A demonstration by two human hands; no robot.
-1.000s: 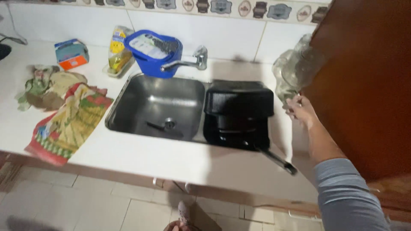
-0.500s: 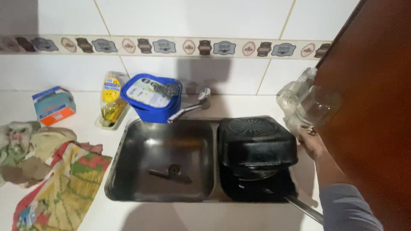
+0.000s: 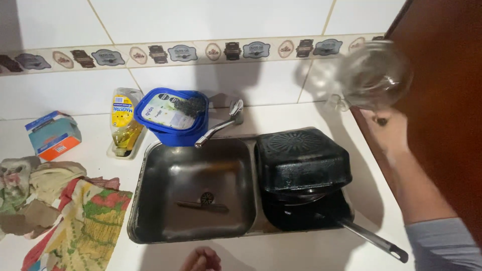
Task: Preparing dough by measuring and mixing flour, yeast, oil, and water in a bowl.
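Right hand [image 3: 389,133] raised at the right edge of the view, grip clamped on a clear glass jar [image 3: 374,75], blurred, held up in front of the white tiled wall [image 3: 226,20] and just beside the dark brown wooden door [image 3: 447,100]. Grey sleeve [image 3: 444,246] visible at the lower right corner. Left hand [image 3: 201,260] barely peeking in at the bottom edge, fingertips only; impossible to tell whether its grip is apart or together.

Below the jar, a stainless steel sink [image 3: 150,200] sunk into the white tabletop [image 3: 90,150]. Left basin bare apart from a drain and a small dark item lying beside it. Right side filled by an upturned black square pan [image 3: 301,158] resting on another black pan underneath, a long metal handle [image 3: 371,240] sticking out toward the lower right. Chrome tap [image 3: 221,125] angled over the left basin.

Behind the sink, a blue plastic tub [image 3: 170,118] tilted against the wall with a dark scouring pad inside. Just left of it, a yellow bottle of dish liquid [image 3: 123,123] lying in a small clear tray. Farther left, a small blue and orange box [image 3: 52,135]. At the left edge, a heap of crumpled cloths [image 3: 30,193] and a colourful patterned towel [image 3: 90,226] spread on the tabletop, touching the sink rim.
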